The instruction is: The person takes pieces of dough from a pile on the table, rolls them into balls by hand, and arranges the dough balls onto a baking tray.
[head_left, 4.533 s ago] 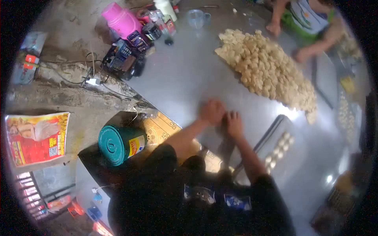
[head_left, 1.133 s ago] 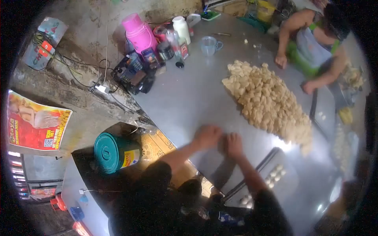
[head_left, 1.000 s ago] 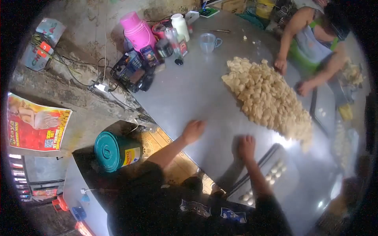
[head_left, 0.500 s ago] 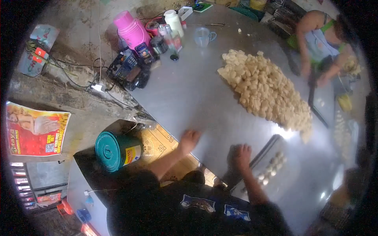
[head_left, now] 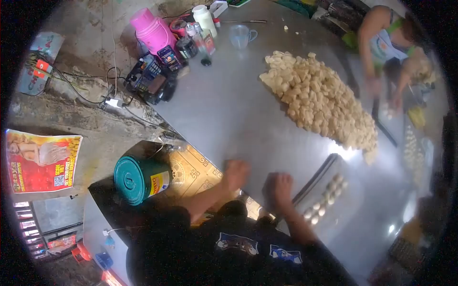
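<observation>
My left hand (head_left: 236,174) is over the near edge of the metal table (head_left: 214,109), blurred, its fingers not clear enough to read. To its right, my right hand (head_left: 282,187) rests low on the table, palm down, fingers curled; whatever may lie under it is hidden. Just right of that hand is a tray (head_left: 312,183) with rows of small pale dough balls (head_left: 329,194). Beyond both hands lies a large heap of pale dough pieces (head_left: 319,97).
Pink jug (head_left: 153,32), white bottle (head_left: 204,20) and dark basket (head_left: 147,71) stand at the back left; a clear cup (head_left: 241,36) is near them. A lidded green bucket (head_left: 138,178) is at left. Another person (head_left: 381,47) works at the far right.
My hands have come closer together than a second ago. The other person's hands have shifted right, to the tray on their side. The whole view has tilted slightly.
</observation>
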